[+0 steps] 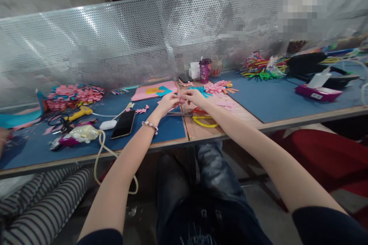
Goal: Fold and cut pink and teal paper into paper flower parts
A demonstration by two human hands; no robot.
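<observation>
Two hands (169, 102) (196, 97) pinch pink piece (181, 100); cup lettering (204, 72) illegible.

Kinda dim — white glare streaks on the mesh (138, 38), dark shadow under the table (237, 110), edges stretched and blurry.

Worn kit: dark tee, jeans, beads

Shirt (184, 220): very dark navy, near black. Left sleeve (102, 237) and right sleeve (322, 222) same colour, short, plain, ending above the elbow. Front has thin scratchy white print (198, 239) low down, small pale marks above it; unreadable. Jeans (217, 170): dark blue, faded pale patches on right leg, left near black. Beaded bracelet (150, 126), pale and dark beads, above left hand (171, 102). Right hand (195, 98) bare.
</observation>
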